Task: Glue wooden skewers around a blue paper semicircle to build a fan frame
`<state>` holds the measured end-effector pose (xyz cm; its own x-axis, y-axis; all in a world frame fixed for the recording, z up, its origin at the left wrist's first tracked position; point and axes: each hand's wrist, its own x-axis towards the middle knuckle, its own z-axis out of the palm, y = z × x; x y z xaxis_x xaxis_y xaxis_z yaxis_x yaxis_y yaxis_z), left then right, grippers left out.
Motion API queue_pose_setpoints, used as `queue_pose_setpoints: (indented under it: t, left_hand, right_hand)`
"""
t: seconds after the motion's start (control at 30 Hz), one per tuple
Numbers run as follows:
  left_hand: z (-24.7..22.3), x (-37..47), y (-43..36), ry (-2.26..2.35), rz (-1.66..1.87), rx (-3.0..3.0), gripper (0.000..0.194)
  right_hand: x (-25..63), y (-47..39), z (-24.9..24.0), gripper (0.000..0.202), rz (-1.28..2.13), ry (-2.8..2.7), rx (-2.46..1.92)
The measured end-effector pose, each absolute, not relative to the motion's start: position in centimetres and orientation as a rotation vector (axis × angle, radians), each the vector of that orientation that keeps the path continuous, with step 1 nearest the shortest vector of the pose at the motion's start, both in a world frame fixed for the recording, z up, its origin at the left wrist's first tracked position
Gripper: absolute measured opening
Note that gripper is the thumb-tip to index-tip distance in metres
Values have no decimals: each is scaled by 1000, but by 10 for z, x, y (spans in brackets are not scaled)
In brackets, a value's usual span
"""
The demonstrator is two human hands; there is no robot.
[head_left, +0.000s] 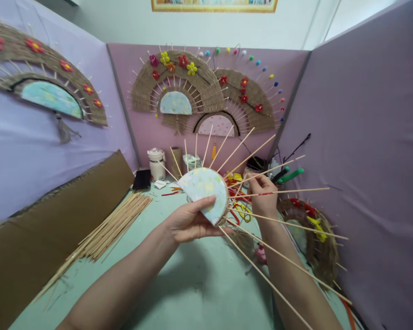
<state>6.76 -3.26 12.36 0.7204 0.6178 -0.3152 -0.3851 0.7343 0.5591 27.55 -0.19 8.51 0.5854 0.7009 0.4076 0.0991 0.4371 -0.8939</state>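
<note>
My left hand [192, 222] grips a fan frame by its half-round, pale blue, flower-patterned centre [204, 190], with the thumb on the front face and the fingers behind. Thin wooden sticks [239, 149] spread out from its curved edge like rays. My right hand [263, 192] is closed in a pinch by the sticks on the right side. What looks like a thin strand of twine [240, 187] runs from its fingertips toward the base of the sticks. Part of this hand is behind the sticks.
Loose sticks [113, 227] lie in a pile on the left, beside a cardboard strip [62, 229]. At the back stand a white lidded cup [156, 164] and a dark phone [142, 179]. Green-handled pliers [291, 175] and a decorated fan [313, 238] are at right. Finished fans [175, 87] hang behind.
</note>
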Motion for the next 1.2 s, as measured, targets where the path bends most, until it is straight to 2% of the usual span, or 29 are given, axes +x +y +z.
queue_pose_setpoints:
  t: [0.5, 1.2]
  left_hand:
    - [125, 64, -28, 529, 598, 550, 21]
    - [126, 48, -3, 581, 756, 587, 21]
  right_hand:
    - [276, -1, 83, 27, 508, -878, -1061]
    - [285, -5, 88, 36, 700, -903, -1026]
